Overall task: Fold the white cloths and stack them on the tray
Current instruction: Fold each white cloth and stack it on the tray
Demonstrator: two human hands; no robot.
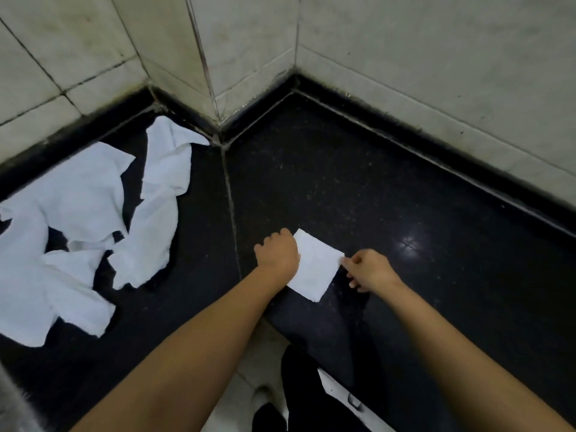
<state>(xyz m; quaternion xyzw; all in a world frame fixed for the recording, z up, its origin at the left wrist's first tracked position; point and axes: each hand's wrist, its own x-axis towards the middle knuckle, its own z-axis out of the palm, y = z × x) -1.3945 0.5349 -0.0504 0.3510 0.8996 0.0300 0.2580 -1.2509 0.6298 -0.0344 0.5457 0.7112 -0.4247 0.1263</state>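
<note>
A small folded white cloth (314,265) lies flat on the black worktop (358,188), between the two hands. The left hand (277,254) rests on the cloth's left edge, fingers curled down over it in a closed grip. The right hand (367,269) pinches the cloth's right corner between thumb and fingertip. Well off to the left of the left hand, a heap of loose, crumpled white cloths (78,232) sprawls over the worktop, reaching toward the tiled wall (249,42).

You've a black speckled counter (358,169) under you; on it lie loose white cloths (78,232) at left and one folded cloth (314,269) near its front edge
</note>
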